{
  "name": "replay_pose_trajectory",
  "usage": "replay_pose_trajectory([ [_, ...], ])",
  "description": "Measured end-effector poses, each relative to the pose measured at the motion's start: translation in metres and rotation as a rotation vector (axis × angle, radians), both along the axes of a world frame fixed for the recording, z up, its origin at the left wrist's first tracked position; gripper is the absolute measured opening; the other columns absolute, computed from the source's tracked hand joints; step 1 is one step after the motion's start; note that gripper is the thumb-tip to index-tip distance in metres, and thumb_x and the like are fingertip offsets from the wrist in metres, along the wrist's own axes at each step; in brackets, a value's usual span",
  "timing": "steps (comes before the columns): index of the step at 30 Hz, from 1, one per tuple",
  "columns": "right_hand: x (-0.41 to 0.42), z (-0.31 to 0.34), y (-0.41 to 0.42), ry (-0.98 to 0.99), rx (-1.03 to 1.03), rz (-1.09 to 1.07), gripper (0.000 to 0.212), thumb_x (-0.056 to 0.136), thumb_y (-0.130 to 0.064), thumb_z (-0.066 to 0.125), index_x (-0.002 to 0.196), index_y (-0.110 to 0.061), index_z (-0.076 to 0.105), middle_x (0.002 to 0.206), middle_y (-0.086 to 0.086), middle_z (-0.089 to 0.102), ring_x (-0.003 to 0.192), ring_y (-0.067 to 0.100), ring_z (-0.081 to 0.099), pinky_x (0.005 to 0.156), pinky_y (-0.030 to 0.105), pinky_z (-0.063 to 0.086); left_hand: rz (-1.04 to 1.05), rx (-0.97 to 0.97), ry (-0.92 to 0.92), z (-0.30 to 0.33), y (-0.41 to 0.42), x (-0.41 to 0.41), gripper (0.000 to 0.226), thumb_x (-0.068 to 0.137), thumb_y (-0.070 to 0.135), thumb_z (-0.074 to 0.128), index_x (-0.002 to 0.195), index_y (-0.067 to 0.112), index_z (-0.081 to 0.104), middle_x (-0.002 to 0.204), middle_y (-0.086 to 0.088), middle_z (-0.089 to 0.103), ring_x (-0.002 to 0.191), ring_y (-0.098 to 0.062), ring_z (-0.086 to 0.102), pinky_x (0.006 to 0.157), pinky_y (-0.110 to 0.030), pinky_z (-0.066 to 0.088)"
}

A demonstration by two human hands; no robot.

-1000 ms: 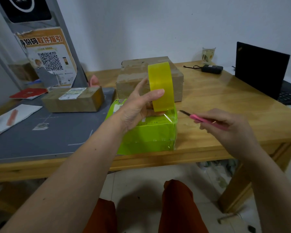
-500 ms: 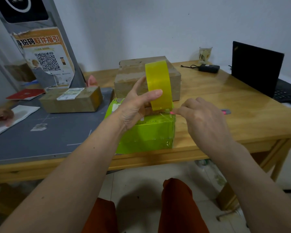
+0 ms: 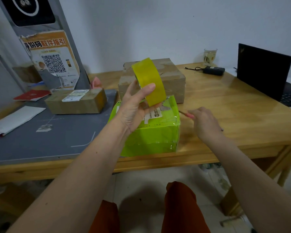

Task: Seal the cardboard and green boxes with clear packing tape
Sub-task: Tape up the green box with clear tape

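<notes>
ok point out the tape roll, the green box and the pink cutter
tape roll (image 3: 149,81), head view, outer yellow band
green box (image 3: 151,140), head view, front face
pink cutter (image 3: 190,115), head view, pink handle by the right hand's fingers

Tape roll (image 3: 149,81) above green box (image 3: 151,132), cardboard box (image 3: 168,78) behind
</notes>
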State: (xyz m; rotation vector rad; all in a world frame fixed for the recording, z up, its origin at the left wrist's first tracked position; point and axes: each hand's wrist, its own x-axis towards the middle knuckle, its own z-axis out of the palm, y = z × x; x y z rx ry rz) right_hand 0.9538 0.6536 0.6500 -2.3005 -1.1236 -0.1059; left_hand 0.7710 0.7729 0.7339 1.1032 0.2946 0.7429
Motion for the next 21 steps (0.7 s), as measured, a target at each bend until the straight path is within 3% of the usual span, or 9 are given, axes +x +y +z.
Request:
replay_pose_trajectory([
  [2, -0.009, 0.008, 0.002, 0.062, 0.133, 0.029, 0.036, 0.099, -0.005, 0.043, 0.133, -0.005, 0.055, 0.128, 0.019, 0.056, 0.121, 0.037, 0.051, 0.096, 0.038, 0.039, 0.034, -0.029, -0.024, 0.000, 0.000, -0.001, 0.086, 0.062, 0.021, 0.084, 0.140, 0.015, 0.048, 0.111, -0.003, 0.070, 0.094, -0.023, 0.072, 0.075, -0.039, 0.058],
  [4, -0.035, 0.021, -0.009, -0.141, 0.458, 0.097, 0.034, 0.098, -0.007, 0.042, 0.127, 0.002, 0.059, 0.124, 0.019, 0.062, 0.118, 0.032, 0.055, 0.100, 0.035, 0.039, 0.057, -0.047, -0.043, -0.001, 0.001, -0.001, 0.076, 0.071, 0.018, 0.075, 0.141, 0.014, 0.047, 0.114, -0.004, 0.068, 0.099, -0.024, 0.069, 0.076, -0.040, 0.059],
  [6, -0.070, 0.023, -0.023, -0.443, 0.611, 0.257, 0.032, 0.096, -0.010, 0.046, 0.117, 0.005, 0.065, 0.119, 0.018, 0.066, 0.115, 0.028, 0.059, 0.104, 0.037, 0.043, 0.064, -0.052, -0.053, -0.002, 0.002, -0.001, 0.072, 0.072, 0.018, 0.072, 0.140, 0.013, 0.048, 0.113, -0.005, 0.067, 0.101, -0.024, 0.068, 0.078, -0.041, 0.059],
  [8, -0.093, 0.017, -0.025, -0.602, 0.468, 0.346, 0.033, 0.096, -0.019, 0.048, 0.111, 0.001, 0.070, 0.115, 0.015, 0.069, 0.111, 0.027, 0.064, 0.103, 0.042, 0.045, 0.062, -0.022, -0.044, -0.002, 0.004, 0.000, 0.068, 0.073, 0.019, 0.072, 0.137, 0.013, 0.050, 0.108, -0.004, 0.069, 0.095, -0.021, 0.069, 0.080, -0.041, 0.059],
  [11, -0.103, 0.025, -0.006, -0.594, 0.127, 0.301, 0.047, 0.093, -0.035, 0.039, 0.105, -0.002, 0.071, 0.107, 0.015, 0.071, 0.104, 0.030, 0.067, 0.099, 0.041, 0.048, 0.053, 0.031, 0.012, -0.003, 0.005, 0.001, 0.058, 0.074, 0.021, 0.073, 0.129, 0.018, 0.055, 0.105, -0.003, 0.070, 0.090, -0.020, 0.071, 0.078, -0.038, 0.058],
  [15, -0.115, 0.032, 0.016, -0.620, -0.116, 0.218, 0.076, 0.087, -0.052, 0.026, 0.119, 0.006, 0.063, 0.119, 0.025, 0.065, 0.113, 0.035, 0.062, 0.101, 0.043, 0.047, 0.065, 0.053, 0.050, -0.004, 0.002, 0.000, 0.060, 0.072, 0.023, 0.074, 0.129, 0.018, 0.055, 0.110, -0.004, 0.069, 0.093, -0.022, 0.069, 0.082, -0.039, 0.058],
  [17, -0.120, 0.030, 0.016, -0.612, -0.129, 0.244, 0.076, 0.087, -0.053, 0.030, 0.123, 0.007, 0.060, 0.125, 0.026, 0.061, 0.118, 0.036, 0.059, 0.104, 0.045, 0.044, 0.084, 0.048, 0.043, -0.002, 0.000, -0.001, 0.066, 0.071, 0.023, 0.075, 0.134, 0.016, 0.053, 0.114, -0.006, 0.068, 0.096, -0.023, 0.069, 0.082, -0.040, 0.058],
  [19, -0.116, 0.031, 0.004, -0.567, 0.017, 0.344, 0.064, 0.089, -0.046, 0.041, 0.126, 0.002, 0.059, 0.131, 0.021, 0.059, 0.125, 0.032, 0.054, 0.108, 0.044, 0.038, 0.102, 0.050, 0.040, -0.001, -0.001, -0.002, 0.072, 0.071, 0.023, 0.075, 0.138, 0.016, 0.049, 0.120, -0.008, 0.066, 0.100, -0.024, 0.068, 0.083, -0.041, 0.058],
  [21, -0.107, 0.034, -0.018, -0.410, 0.200, 0.371, 0.054, 0.094, -0.040, 0.040, 0.131, -0.005, 0.057, 0.137, 0.013, 0.056, 0.132, 0.026, 0.048, 0.113, 0.044, 0.034, 0.119, 0.056, 0.045, -0.001, 0.000, -0.004, 0.077, 0.071, 0.021, 0.077, 0.141, 0.015, 0.045, 0.120, -0.007, 0.067, 0.101, -0.024, 0.069, 0.084, -0.043, 0.058],
])
